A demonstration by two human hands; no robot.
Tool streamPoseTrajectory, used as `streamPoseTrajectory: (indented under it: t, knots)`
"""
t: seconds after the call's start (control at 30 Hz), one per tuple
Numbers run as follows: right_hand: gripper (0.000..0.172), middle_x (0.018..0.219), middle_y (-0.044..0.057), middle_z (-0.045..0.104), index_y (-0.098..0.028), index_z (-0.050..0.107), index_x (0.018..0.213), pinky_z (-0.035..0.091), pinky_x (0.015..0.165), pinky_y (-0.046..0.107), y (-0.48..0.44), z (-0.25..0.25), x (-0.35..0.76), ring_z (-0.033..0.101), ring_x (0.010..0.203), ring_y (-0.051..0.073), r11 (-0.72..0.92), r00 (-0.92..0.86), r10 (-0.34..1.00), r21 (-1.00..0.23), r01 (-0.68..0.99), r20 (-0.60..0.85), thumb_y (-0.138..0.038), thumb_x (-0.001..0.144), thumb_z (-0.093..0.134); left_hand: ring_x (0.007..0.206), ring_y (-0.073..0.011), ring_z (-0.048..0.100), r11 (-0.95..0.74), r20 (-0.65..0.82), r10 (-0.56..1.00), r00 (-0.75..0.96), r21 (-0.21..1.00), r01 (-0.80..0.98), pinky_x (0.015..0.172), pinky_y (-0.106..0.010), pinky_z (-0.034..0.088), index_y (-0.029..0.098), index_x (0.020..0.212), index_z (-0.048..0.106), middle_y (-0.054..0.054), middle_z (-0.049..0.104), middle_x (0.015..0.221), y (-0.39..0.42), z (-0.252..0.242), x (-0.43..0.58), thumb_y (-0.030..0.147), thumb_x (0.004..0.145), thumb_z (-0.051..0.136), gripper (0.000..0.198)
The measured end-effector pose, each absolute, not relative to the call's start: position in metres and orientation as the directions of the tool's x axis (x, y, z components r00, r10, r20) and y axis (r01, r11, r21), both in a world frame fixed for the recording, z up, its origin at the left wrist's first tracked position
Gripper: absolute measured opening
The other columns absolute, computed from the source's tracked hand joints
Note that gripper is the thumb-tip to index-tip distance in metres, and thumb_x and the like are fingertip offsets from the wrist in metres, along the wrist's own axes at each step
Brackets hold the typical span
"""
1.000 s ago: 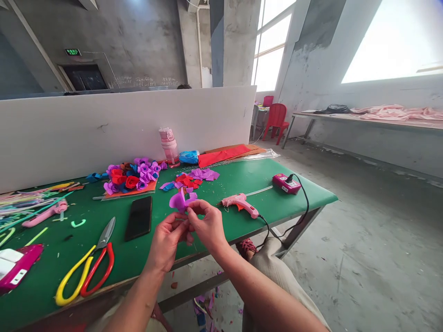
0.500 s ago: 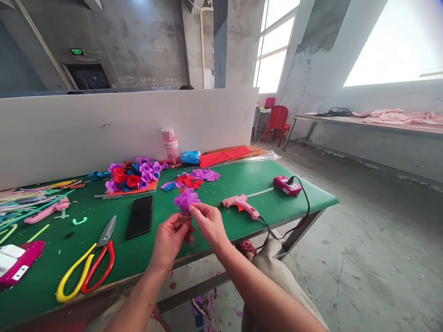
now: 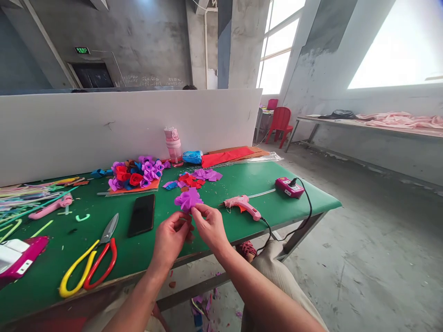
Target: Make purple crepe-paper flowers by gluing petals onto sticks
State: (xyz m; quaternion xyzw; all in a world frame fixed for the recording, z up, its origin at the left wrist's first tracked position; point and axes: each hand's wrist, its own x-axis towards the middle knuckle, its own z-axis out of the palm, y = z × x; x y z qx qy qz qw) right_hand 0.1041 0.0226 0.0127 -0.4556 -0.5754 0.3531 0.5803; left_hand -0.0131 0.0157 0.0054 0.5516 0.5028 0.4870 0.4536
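Observation:
A purple paper flower [image 3: 188, 198] is held up over the green table [image 3: 242, 173], between my two hands. My left hand [image 3: 174, 235] pinches it from below, fingers curled together. The thumb and fingertips of my right hand [image 3: 209, 223] close on its lower right edge. Just right of my hands lies a pink glue gun [image 3: 243, 206] with a clear glue stick in its back. Behind the flower are loose purple, red and blue petals [image 3: 192, 180]. A pile of finished flowers [image 3: 136, 174] sits farther left.
Scissors with yellow and red handles [image 3: 92, 263] and a black phone [image 3: 142, 215] lie left of my hands. A magenta power socket [image 3: 289, 187] with a black cable is at right. A pink bottle [image 3: 173, 146] stands behind, before a white panel [image 3: 131, 133].
The view has shifted slightly, so the table's things appear a little farther right. The flower is turned somewhat, its petals facing more toward me. Both hands keep their hold.

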Motion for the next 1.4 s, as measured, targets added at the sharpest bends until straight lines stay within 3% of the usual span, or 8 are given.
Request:
streamPoseTrajectory:
  t: [0.23, 0.37, 0.5, 0.77, 1.13, 1.4]
  knots:
    - [0.015, 0.065, -0.001, 0.06, -0.019, 0.063, 0.068, 0.04, 0.063, 0.023, 0.018, 0.013, 0.1, 0.053, 0.064, 0.016, 0.341, 0.105, 0.927, -0.925, 0.166, 0.361, -0.024, 0.074, 0.05, 0.041, -0.0116, 0.05, -0.102, 0.093, 0.994, 0.06, 0.98, 0.173, 0.044, -0.021, 0.04, 0.02, 0.08, 0.066, 0.004, 0.057, 0.046, 0.013, 0.007, -0.015, 0.035, 0.073, 0.064, 0.017]
    - [0.019, 0.062, -0.001, 0.057, -0.019, 0.06, 0.066, 0.037, 0.059, 0.023, 0.017, 0.01, 0.097, 0.049, 0.06, 0.014, 0.339, 0.114, 0.923, -0.917, 0.209, 0.368, -0.029, 0.079, 0.049, 0.04, -0.0123, 0.051, -0.103, 0.096, 0.994, 0.045, 0.971, 0.216, 0.043, -0.021, 0.041, 0.019, 0.077, 0.065, 0.004, 0.056, 0.044, 0.013, 0.009, -0.013, 0.037, 0.074, 0.063, 0.019]
    - [0.034, 0.055, -0.003, 0.044, -0.018, 0.05, 0.059, 0.032, 0.054, 0.023, 0.023, 0.005, 0.1, 0.039, 0.055, 0.012, 0.284, 0.106, 0.951, -0.957, 0.065, 0.29, -0.035, 0.086, 0.038, 0.041, -0.0139, 0.054, -0.059, 0.056, 0.998, 0.024, 0.986, 0.156, 0.042, -0.024, 0.044, 0.018, 0.081, 0.065, 0.001, 0.061, 0.053, 0.013, 0.012, -0.012, 0.038, 0.071, 0.066, 0.023]
    - [0.033, 0.056, -0.002, 0.047, -0.016, 0.055, 0.06, 0.033, 0.056, 0.024, 0.035, -0.002, 0.106, 0.039, 0.057, 0.012, 0.178, 0.015, 0.983, -0.95, -0.258, 0.18, -0.043, 0.078, 0.052, 0.04, -0.0148, 0.056, -0.06, 0.051, 0.997, 0.059, 0.986, 0.155, 0.041, -0.025, 0.047, 0.018, 0.084, 0.064, 0.001, 0.062, 0.057, 0.014, 0.01, -0.015, 0.035, 0.071, 0.064, 0.022]
    - [0.036, 0.056, -0.003, 0.046, -0.016, 0.054, 0.058, 0.031, 0.057, 0.023, 0.031, 0.002, 0.104, 0.038, 0.056, 0.009, 0.042, -0.074, 0.994, -0.896, -0.442, 0.084, -0.047, 0.07, 0.066, 0.041, -0.0148, 0.057, -0.078, 0.067, 0.996, 0.058, 0.972, 0.22, 0.042, -0.025, 0.046, 0.019, 0.078, 0.06, 0.002, 0.063, 0.057, 0.015, 0.008, -0.015, 0.032, 0.072, 0.06, 0.015]
    - [0.035, 0.055, -0.004, 0.046, -0.016, 0.052, 0.059, 0.027, 0.05, 0.022, 0.028, 0.003, 0.099, 0.037, 0.049, 0.007, 0.015, -0.108, 0.991, -0.866, -0.501, 0.079, -0.045, 0.069, 0.068, 0.041, -0.0155, 0.058, -0.081, 0.071, 0.996, 0.056, 0.972, 0.219, 0.041, -0.025, 0.046, 0.019, 0.078, 0.058, 0.001, 0.063, 0.058, 0.017, 0.007, -0.016, 0.036, 0.073, 0.061, 0.018]
